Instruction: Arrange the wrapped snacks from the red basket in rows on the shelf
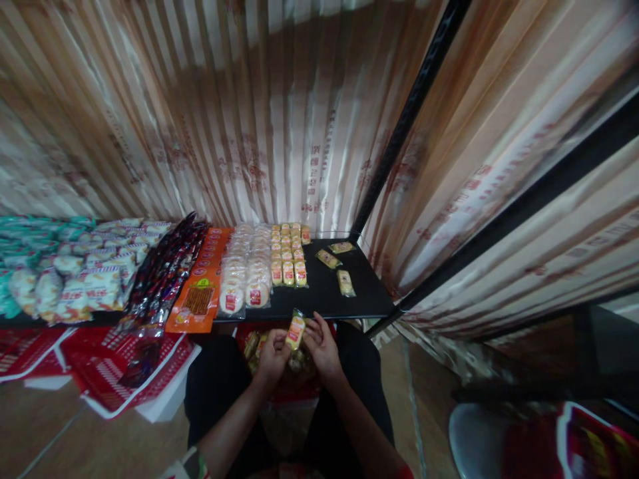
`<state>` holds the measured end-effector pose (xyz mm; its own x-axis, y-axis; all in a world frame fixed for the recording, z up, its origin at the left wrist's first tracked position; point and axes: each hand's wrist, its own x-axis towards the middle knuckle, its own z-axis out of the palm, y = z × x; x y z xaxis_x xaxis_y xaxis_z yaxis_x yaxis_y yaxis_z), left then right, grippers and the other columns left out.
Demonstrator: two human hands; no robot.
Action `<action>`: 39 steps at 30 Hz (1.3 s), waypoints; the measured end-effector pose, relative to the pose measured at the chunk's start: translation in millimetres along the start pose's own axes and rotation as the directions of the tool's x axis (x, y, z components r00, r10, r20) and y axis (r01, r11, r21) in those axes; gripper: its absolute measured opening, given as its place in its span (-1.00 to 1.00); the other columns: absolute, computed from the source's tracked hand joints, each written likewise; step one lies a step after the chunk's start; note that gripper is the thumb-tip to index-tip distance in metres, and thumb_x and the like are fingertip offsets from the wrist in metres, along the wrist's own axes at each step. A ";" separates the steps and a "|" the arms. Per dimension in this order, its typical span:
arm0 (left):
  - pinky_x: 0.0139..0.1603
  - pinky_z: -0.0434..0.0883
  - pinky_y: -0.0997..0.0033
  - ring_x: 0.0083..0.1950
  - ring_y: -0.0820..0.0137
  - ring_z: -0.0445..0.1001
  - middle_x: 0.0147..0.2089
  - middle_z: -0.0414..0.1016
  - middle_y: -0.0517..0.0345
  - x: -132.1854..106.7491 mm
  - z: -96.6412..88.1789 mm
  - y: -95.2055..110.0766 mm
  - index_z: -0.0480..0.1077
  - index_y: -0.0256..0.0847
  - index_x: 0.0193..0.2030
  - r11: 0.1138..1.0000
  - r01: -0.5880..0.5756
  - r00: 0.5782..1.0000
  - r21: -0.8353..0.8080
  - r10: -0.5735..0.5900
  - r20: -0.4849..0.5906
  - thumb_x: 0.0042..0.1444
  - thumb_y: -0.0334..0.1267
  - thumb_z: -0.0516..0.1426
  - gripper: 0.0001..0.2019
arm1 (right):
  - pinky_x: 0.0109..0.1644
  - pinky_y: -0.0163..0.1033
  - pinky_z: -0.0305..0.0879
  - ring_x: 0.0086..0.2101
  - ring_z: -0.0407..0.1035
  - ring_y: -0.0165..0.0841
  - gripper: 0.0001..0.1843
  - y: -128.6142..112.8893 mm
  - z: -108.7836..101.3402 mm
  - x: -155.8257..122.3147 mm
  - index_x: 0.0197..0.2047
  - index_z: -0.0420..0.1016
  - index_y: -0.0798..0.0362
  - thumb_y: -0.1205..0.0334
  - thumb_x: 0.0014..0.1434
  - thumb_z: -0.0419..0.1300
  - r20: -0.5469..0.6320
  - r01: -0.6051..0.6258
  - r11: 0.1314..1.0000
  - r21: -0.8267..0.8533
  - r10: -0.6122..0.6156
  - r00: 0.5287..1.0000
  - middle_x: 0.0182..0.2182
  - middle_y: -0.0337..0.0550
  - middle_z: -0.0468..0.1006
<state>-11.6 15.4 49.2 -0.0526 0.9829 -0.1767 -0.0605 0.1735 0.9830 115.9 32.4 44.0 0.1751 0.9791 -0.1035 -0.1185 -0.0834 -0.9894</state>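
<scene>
Between my hands, above a red basket, is a small yellow wrapped biscuit packet [295, 331] with a red and white label, tilted upright. My left hand [272, 356] pinches its lower left side. My right hand [323, 349] has its thumb and fingers at the packet's right edge. Similar packets [259, 344] lie in the basket below, partly hidden by my hands. On the black shelf [329, 303] in front, rows of yellow packets [288, 273] stand neatly, and three loose packets [345, 283] lie to their right.
Left along the shelf are round white wrapped crackers [244, 279], an orange snack bag [197, 293], dark shiny packets [164, 273], white packets [94, 279] and green packets [24, 246]. Red baskets [114, 369] stand below left. A black post [409, 113] rises at right before pleated curtains [279, 113].
</scene>
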 end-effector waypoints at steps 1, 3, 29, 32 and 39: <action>-0.35 0.35 0.49 -0.36 0.47 0.43 -0.34 0.44 0.11 -1.0 -0.4 1.6 0.26 -0.25 -0.31 1.000 0.002 1.000 -0.012 -0.002 -0.009 -0.14 -0.24 0.12 -0.78 | -0.09 -0.10 0.36 -0.16 0.42 -0.25 -0.38 -0.8 2.7 -0.4 0.04 0.23 0.07 0.11 -0.12 0.20 -0.012 -0.007 1.000 0.018 0.007 1.000 -0.08 0.06 0.45; -0.36 0.36 0.49 -0.37 0.47 0.43 -0.35 0.44 0.12 -2.2 -1.5 5.2 0.24 -0.24 -0.32 1.000 -0.001 0.999 -0.006 0.001 -0.051 -0.14 -0.23 0.12 -0.77 | -0.08 -0.08 0.36 -0.20 0.44 -0.23 -0.49 -1.6 9.5 -2.7 -0.09 0.33 0.09 0.06 -0.12 0.21 0.001 -0.029 0.999 0.045 0.029 1.000 -0.17 0.05 0.51; -0.04 0.30 0.42 -0.14 0.41 0.38 -0.17 0.40 0.05 25.1 0.4 53.1 0.36 -0.24 -0.15 0.882 -0.034 0.982 0.470 0.117 -0.147 -0.04 -0.43 -0.07 -0.68 | -0.10 -0.21 0.36 -0.23 0.43 -0.31 -0.62 -21.9 40.1 29.9 -0.11 0.34 0.07 0.16 -0.03 0.07 0.045 0.124 0.968 -0.220 -0.117 0.992 -0.20 -0.05 0.51; 0.01 0.30 0.40 -0.09 0.41 0.38 -0.07 0.38 -0.01 37.4 5.5 49.0 0.32 -0.26 -0.09 0.913 -0.042 0.975 0.405 0.127 -0.184 -0.02 -0.42 -0.06 -0.67 | -0.12 -0.22 0.36 -0.24 0.43 -0.32 -0.64 -21.8 46.5 45.7 -0.11 0.34 0.08 0.18 -0.01 0.05 0.028 0.165 0.947 -0.276 -0.164 0.986 -0.20 -0.05 0.50; 0.06 0.30 0.36 -0.05 0.40 0.38 -0.06 0.39 0.00 51.5 11.7 40.8 0.33 -0.26 -0.11 0.953 -0.063 0.964 0.297 0.136 -0.230 -0.05 -0.44 -0.03 -0.67 | -0.15 -0.23 0.37 -0.29 0.44 -0.35 -0.65 -12.9 58.6 70.7 -0.10 0.37 0.08 0.21 0.01 0.05 -0.017 0.190 0.902 -0.387 -0.213 0.977 -0.22 -0.08 0.50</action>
<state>-5.1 73.8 80.8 -0.2884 0.9563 -0.0482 0.2419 0.1215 0.9627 72.6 113.6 55.4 0.2131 0.9711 0.1075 0.3043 0.0386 -0.9518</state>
